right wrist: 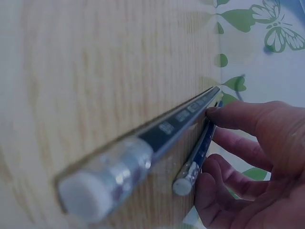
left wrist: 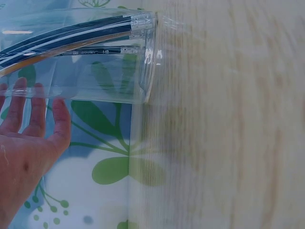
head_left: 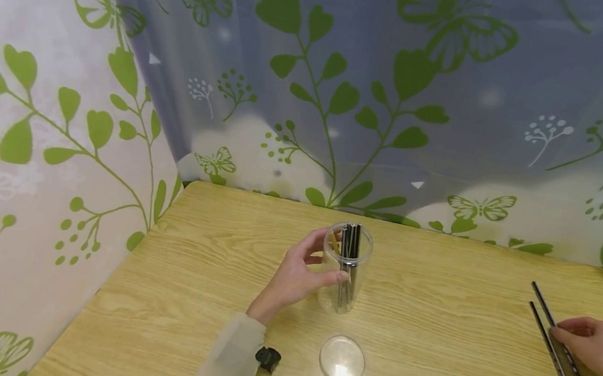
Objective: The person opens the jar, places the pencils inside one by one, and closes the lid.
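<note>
My left hand (head_left: 299, 274) holds a clear jar (head_left: 329, 300) upright on the table, thumb across the front and fingers around the far side. Inside the jar stand several dark pencils (head_left: 351, 243) and a yellow-brown one, their eraser ends up at the rim in the left wrist view. Far to the right, my right hand (head_left: 599, 346) pinches a dark pencil (right wrist: 202, 143) between thumb and fingers, low over the table. Just left of it lies a second dark pencil (head_left: 555, 361), whose white eraser end looms close in the right wrist view.
A round clear lid (head_left: 342, 360) lies flat on the wooden table (head_left: 447, 329) in front of the jar. Behind the table hangs a curtain (head_left: 342, 124) with green leaves and butterflies, and another patterned panel (head_left: 45, 183) borders the left side.
</note>
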Demonstrator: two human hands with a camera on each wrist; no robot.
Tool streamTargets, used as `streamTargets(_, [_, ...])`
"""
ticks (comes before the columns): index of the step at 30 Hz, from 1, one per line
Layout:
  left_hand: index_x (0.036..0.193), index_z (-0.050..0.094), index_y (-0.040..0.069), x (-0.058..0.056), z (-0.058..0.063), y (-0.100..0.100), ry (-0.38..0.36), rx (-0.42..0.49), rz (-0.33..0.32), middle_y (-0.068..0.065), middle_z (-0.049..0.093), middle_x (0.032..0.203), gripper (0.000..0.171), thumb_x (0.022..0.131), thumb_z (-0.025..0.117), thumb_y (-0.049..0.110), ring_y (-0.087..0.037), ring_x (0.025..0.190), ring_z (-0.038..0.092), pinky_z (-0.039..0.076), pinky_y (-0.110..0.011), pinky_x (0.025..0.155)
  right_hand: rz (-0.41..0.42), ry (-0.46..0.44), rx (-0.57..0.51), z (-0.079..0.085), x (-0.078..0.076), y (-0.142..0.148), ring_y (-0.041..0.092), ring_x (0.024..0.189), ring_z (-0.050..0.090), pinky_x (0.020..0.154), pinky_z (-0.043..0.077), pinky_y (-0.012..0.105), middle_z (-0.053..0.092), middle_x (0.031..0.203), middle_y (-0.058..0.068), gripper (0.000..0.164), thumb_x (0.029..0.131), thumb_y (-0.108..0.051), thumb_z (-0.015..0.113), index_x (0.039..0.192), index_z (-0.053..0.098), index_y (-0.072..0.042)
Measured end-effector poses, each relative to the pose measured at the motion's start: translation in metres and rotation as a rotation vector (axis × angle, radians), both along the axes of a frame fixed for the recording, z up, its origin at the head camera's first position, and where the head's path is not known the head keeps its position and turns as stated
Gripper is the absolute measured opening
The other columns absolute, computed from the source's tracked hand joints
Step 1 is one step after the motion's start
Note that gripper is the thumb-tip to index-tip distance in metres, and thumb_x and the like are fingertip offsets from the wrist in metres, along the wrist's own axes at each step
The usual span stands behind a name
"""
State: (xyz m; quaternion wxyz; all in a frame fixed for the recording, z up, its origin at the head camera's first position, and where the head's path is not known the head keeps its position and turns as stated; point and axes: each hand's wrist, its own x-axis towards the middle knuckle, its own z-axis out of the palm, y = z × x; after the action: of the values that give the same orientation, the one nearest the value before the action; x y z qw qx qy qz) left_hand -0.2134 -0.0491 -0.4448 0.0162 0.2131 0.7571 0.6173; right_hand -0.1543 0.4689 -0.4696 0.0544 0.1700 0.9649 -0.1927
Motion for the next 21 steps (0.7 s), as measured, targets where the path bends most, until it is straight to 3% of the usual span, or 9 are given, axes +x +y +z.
streamTargets(7, [0.148,0.05,0.03,-0.0006,0.0012,-0.0001,0.001,0.002,0.0,0.001,0.064,0.137,0.076,0.081,0.085,0.022,-0.019,0.128,0.058,0.05,-0.045,0.105,-0.07,0.003,-0.064,-0.0004,-0.001,-0.0043,0.034,0.081,0.06,0.071,0.046,0.047,0.068,0.099,0.031,0.039,0.096,-0.023,0.067,0.112,0.066,0.013])
streamTargets(21, [0.147,0.051,0.031,0.001,0.0002,-0.0003,-0.005,0.0,0.002,0.002,0.063,0.138,0.074,0.081,0.085,0.023,-0.019,0.129,0.058,0.05,-0.044,0.106,-0.094,0.029,-0.085,-0.0057,0.0009,-0.0012,0.034,0.081,0.06,0.065,0.046,0.039,0.066,0.1,0.031,0.039,0.095,-0.024,0.066,0.108,0.066,0.013])
